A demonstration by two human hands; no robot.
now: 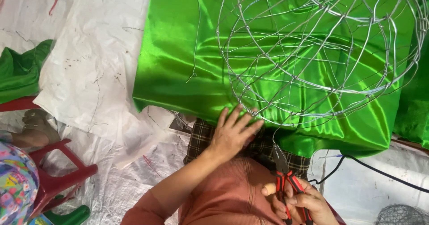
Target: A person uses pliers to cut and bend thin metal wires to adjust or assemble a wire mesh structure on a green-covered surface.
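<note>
Starting far to the left of the person's hands, a red plastic stool (58, 180) stands on the crumpled white sheeting (98, 73) that covers the ground, with a patch of colourful patterned cloth (15, 185) at the very edge and a bundle of green fabric (20, 71) above it. Moving toward the middle, the left hand (232, 133) lies flat with its fingers spread and stretched forward, palm down on the near edge of the shiny green satin cloth (178, 50), the fingertips just touching the lower rim of the rounded wire frame (313, 50). That frame, a dome-like cage of thin silvery wire hoops tied together, rests on the satin beyond and to the right of the left hand, filling most of the upper right. Beneath the left hand a checked cloth (201, 140) covers the person's lap, and the forearm runs back toward a rust-coloured ribbed top (228, 198). To the right of and nearer than the left hand, the right hand (304, 205) is curled closed around the red-and-black handles of a pair of pliers (283, 171), whose dark nose points up toward the frame's rim, with a loose wire strand hanging just above it. Farther right of that hand, a black cable (380, 173) trails across the white sheeting.
</note>
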